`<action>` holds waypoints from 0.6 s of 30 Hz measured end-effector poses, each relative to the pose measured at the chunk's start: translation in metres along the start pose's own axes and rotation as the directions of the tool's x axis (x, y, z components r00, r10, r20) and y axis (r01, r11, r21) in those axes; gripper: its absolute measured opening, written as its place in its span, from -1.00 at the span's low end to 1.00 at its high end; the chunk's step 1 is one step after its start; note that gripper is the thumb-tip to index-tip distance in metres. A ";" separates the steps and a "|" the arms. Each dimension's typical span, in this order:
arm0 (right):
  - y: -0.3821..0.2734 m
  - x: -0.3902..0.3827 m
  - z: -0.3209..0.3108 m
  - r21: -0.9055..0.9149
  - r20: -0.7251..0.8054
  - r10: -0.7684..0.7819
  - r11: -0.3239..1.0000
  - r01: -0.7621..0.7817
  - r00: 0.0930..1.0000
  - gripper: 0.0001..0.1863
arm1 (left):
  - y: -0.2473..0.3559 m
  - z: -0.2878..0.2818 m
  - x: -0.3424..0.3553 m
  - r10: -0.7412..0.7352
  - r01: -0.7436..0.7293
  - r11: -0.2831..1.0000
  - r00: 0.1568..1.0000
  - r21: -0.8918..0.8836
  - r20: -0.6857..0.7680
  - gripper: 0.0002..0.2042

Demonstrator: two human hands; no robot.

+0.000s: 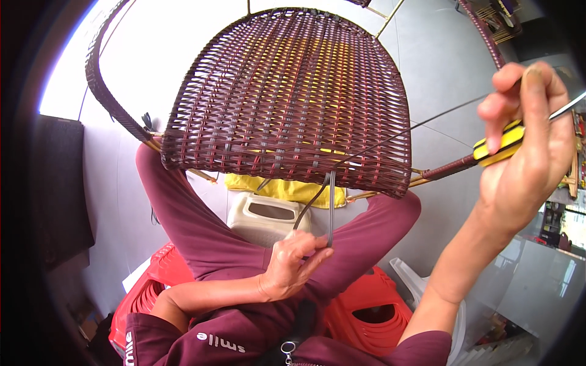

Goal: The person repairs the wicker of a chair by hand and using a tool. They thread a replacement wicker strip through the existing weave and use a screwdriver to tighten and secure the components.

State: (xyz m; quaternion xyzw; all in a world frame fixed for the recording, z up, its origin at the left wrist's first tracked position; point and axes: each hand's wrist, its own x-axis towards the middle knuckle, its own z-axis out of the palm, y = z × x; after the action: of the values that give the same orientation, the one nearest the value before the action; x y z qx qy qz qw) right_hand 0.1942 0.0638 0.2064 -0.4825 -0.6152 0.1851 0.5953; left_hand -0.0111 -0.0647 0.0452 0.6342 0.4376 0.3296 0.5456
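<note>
A dark red-brown woven chair seat (287, 97) is tilted up in front of me, its near edge above my knees. My left hand (296, 262) is closed just below that edge, pinching grey weaving strands (331, 210) that hang from the weave. Up at the right, my right hand (525, 134) grips a screwdriver-like tool with a yellow and black handle (499, 143). Its metal shaft (567, 107) runs out of view at the right, so the tip is hidden. The same hand's fingertips pinch a dark strand (427, 121), drawn taut from the seat's near edge.
Wrapped chair arms (97, 67) curve up on both sides of the seat. Beneath it are a yellow cloth (293, 192) and a beige plastic stool (250, 213). Red plastic seating (369, 305) is under me. A dark cabinet (61, 189) stands left on the grey tiled floor (113, 201).
</note>
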 end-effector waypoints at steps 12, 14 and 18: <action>-0.011 0.052 0.007 -0.280 0.172 -0.050 0.955 0.097 0.984 -0.86 | -0.006 -0.001 0.058 -0.260 0.260 0.868 0.964 -0.423 0.057 -0.86; -0.018 0.056 0.002 -0.329 0.176 -0.039 0.939 0.096 0.984 -0.86 | -0.005 0.004 0.056 -0.212 0.221 0.918 0.975 -0.329 0.061 -0.87; -0.012 0.056 -0.006 -0.350 0.165 -0.025 0.933 0.082 0.986 -0.86 | -0.006 0.013 0.054 -0.047 0.040 0.996 0.996 -0.084 -0.079 -0.91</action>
State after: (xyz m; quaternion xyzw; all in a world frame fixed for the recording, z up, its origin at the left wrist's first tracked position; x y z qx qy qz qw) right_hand 0.2053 0.1014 0.2485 -0.5488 -0.6968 0.0923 0.4525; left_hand 0.0212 -0.0206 0.0336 0.5875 0.4590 0.3609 0.5603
